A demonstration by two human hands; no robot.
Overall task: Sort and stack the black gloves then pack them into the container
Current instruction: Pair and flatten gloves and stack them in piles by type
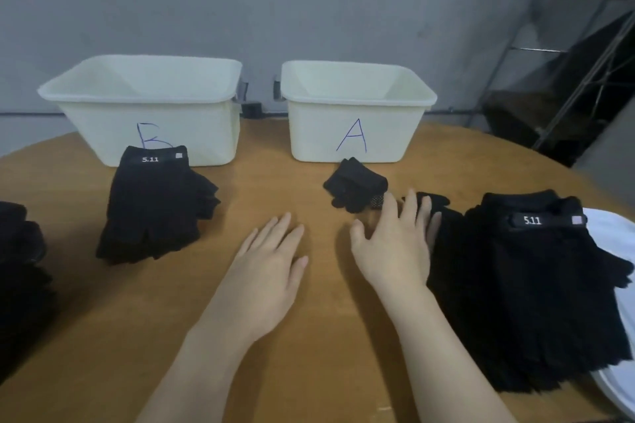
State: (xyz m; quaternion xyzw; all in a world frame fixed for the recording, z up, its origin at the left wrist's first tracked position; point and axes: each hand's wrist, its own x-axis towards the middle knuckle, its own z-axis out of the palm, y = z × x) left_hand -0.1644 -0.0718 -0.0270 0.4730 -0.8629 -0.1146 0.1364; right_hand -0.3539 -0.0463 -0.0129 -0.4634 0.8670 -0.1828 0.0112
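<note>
Reaching with our flat, empty right hand [395, 244] beside bin A [357, 113], we risk toppling the big glove pile [529, 292]; our left hand [271, 268] lies flat, empty.

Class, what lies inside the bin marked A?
Inside bin A, only pale upper inner walls show; no gloves appear. Its front wall hides the bottom, so anything lying low cannot be seen.

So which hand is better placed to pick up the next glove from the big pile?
Probably the right hand: its straight fingers already touch the edge of the big glove pile. The left hand lies flat on the table, apart from any glove.
</note>
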